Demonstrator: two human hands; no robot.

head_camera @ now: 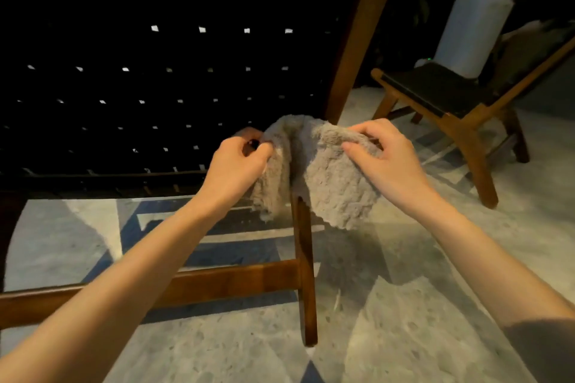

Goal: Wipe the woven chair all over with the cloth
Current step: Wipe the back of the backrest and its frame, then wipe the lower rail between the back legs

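A dim room, floored with a patterned rug (404, 320) in grey, cream and blue, frames the back of a woven chair (155, 87). Its dark lattice fills the upper left of the view, and points of light show through the gaps. A slanted wooden upright (357, 40) forms the panel's right edge. Below it a thin rear leg (306, 274) drops to the rug, and a low cross rail (217, 283) runs from the leg toward the left.

A fluffy beige cloth (329, 183) is draped over the corner where upright and leg meet, its lower edges hanging loose on either side of the leg. The person's left hand (236, 165) pinches the cloth's left edge, fingers curled tight against the thumb, right at the bottom edge of the weave. The right hand (385, 162) grips the cloth's upper right fold, thumb laid across the pile and fingers curled over the top.

A broad stretch of rug lies to the right of the leg, between it and a second wooden chair (460, 121) standing well apart. A white upright cushion (473, 34) sits on that chair's dark seat.
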